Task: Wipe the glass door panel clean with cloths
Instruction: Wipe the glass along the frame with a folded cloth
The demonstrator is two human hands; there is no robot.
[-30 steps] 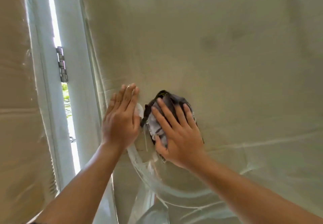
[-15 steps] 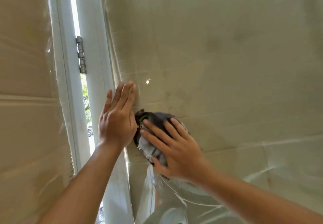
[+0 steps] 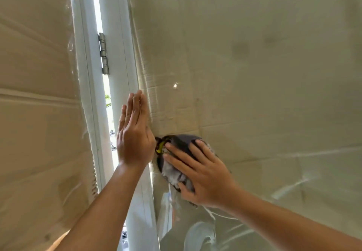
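The glass door panel (image 3: 254,74) fills the right of the view, with beige sheeting showing behind it and streaks low down. My right hand (image 3: 203,174) presses a crumpled grey cloth (image 3: 180,143) flat against the glass near the panel's left edge, fingers spread and straight. The cloth shows a yellow-green patch at its left tip. My left hand (image 3: 134,133) lies flat, fingers straight and together, on the white door frame (image 3: 121,55) right beside the cloth.
A metal hinge (image 3: 103,53) sits on the frame above my left hand, by a narrow bright gap (image 3: 109,125) to the outdoors. A second covered panel (image 3: 35,113) stands at the left.
My right hand and the cloth slid left and down toward the frame. The left hand stayed flat on the frame. The view turned, so the door sits further right.
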